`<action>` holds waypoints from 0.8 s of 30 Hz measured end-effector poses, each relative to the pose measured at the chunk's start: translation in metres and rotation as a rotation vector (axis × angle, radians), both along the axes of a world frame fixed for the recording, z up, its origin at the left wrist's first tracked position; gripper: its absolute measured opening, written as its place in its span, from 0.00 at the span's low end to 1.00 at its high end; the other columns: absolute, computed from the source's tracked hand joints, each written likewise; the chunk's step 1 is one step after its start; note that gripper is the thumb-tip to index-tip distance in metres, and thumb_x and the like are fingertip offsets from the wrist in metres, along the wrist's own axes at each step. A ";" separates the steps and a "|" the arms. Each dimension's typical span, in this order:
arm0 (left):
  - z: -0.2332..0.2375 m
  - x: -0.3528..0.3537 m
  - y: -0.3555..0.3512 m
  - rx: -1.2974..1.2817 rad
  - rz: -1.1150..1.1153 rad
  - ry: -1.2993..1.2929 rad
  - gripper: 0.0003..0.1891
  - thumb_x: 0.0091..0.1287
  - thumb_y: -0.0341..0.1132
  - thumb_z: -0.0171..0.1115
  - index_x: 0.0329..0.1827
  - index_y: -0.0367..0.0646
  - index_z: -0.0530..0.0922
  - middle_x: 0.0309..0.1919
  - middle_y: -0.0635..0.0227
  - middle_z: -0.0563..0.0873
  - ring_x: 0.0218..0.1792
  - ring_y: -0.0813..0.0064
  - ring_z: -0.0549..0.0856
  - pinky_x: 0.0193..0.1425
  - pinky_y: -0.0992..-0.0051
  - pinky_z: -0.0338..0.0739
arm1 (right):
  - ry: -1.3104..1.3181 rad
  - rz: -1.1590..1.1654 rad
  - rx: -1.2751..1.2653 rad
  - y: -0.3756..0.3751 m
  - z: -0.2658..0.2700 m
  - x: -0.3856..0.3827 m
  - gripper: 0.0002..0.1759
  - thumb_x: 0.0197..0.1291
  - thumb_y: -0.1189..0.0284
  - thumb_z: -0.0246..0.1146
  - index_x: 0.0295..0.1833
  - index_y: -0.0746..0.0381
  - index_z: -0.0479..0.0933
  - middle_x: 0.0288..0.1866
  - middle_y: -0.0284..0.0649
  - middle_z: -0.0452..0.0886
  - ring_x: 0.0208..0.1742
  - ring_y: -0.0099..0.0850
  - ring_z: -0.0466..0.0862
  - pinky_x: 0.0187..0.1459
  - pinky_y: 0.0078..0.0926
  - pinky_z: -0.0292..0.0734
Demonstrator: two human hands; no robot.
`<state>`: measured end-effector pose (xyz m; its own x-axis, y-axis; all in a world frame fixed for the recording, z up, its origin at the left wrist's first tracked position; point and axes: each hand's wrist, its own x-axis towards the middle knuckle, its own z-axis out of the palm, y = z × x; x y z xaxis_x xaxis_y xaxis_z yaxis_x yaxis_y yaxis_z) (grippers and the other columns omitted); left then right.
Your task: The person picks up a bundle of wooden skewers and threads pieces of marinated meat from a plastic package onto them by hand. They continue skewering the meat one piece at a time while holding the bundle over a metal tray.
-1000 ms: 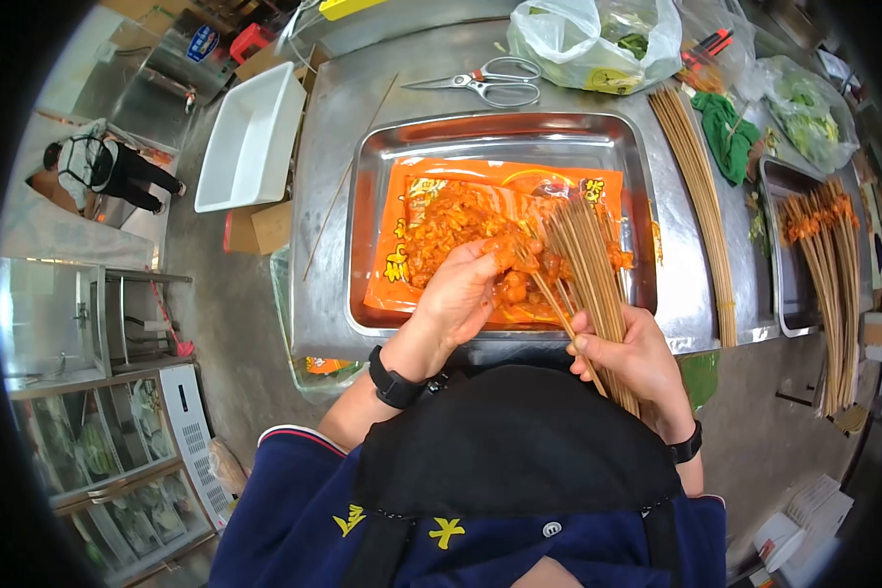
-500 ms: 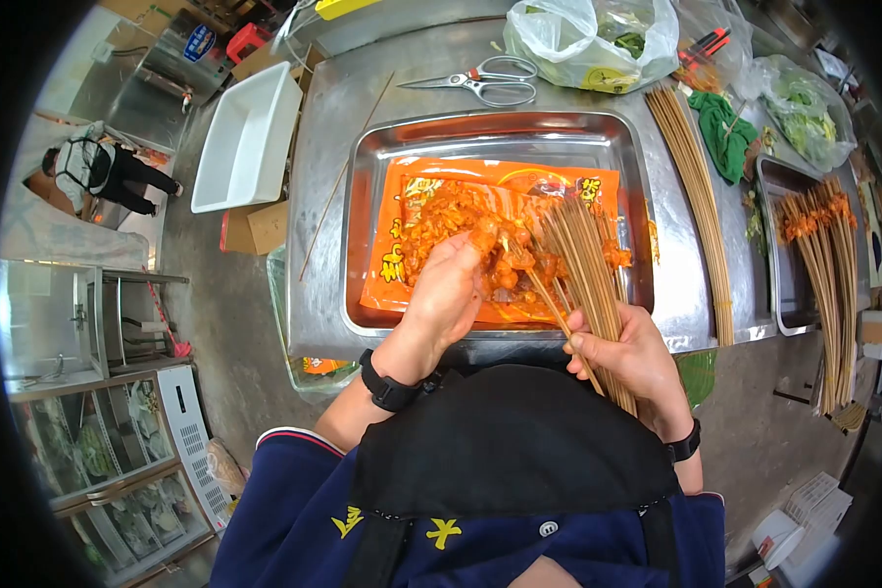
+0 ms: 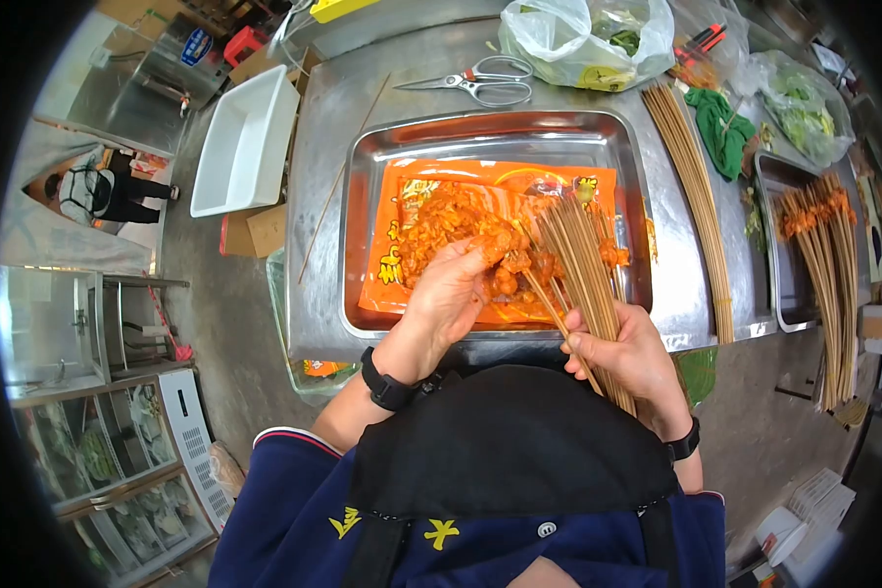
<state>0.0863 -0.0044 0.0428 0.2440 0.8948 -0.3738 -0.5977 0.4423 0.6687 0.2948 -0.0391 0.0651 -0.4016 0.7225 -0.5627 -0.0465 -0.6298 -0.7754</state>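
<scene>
A steel tray [image 3: 363, 196] holds an orange package [image 3: 387, 235] with sauced meat pieces [image 3: 441, 220] heaped on it. My left hand [image 3: 451, 289] pinches a red-orange piece of meat at the tip end of a skewer, over the middle of the tray. My right hand [image 3: 622, 353] is wrapped round a thick bundle of wooden skewers [image 3: 583, 265] at the tray's front right. One skewer leans out of the bundle toward my left fingers, with meat at its upper end. More coated pieces show behind the bundle.
Scissors [image 3: 475, 82] and a plastic bag [image 3: 588, 44] lie behind the tray. Loose skewers [image 3: 696, 196], a green cloth [image 3: 721, 133] and a second tray with loaded skewers [image 3: 821, 265] are at right. A white bin [image 3: 245, 147] stands left. A person [image 3: 98, 191] is at far left.
My left fingers have shifted slightly at the meat on the skewer. My right hand keeps its grip on the bundle. The distant person has moved a little at the curtain.
</scene>
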 end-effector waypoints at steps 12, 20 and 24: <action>-0.016 0.004 -0.007 -0.081 -0.137 -0.138 0.15 0.63 0.34 0.57 0.51 0.38 0.74 0.46 0.66 0.81 0.48 0.74 0.79 0.55 0.72 0.73 | -0.022 -0.074 0.036 0.001 0.000 -0.004 0.08 0.55 0.81 0.59 0.41 0.68 0.72 0.28 0.36 0.76 0.25 0.22 0.79 0.26 0.17 0.76; -0.011 0.010 -0.004 -0.092 -0.050 -0.048 0.09 0.62 0.32 0.59 0.43 0.39 0.77 0.36 0.70 0.82 0.37 0.80 0.81 0.37 0.78 0.76 | -0.032 -0.102 0.044 0.001 0.000 -0.003 0.08 0.55 0.81 0.59 0.42 0.68 0.72 0.29 0.36 0.76 0.25 0.22 0.79 0.26 0.17 0.76; -0.016 0.008 -0.004 -0.100 -0.151 -0.045 0.10 0.62 0.32 0.59 0.44 0.39 0.76 0.38 0.68 0.83 0.39 0.77 0.81 0.43 0.76 0.76 | -0.048 -0.088 0.057 0.003 0.001 -0.003 0.08 0.56 0.81 0.59 0.42 0.67 0.71 0.31 0.38 0.77 0.26 0.23 0.79 0.27 0.17 0.76</action>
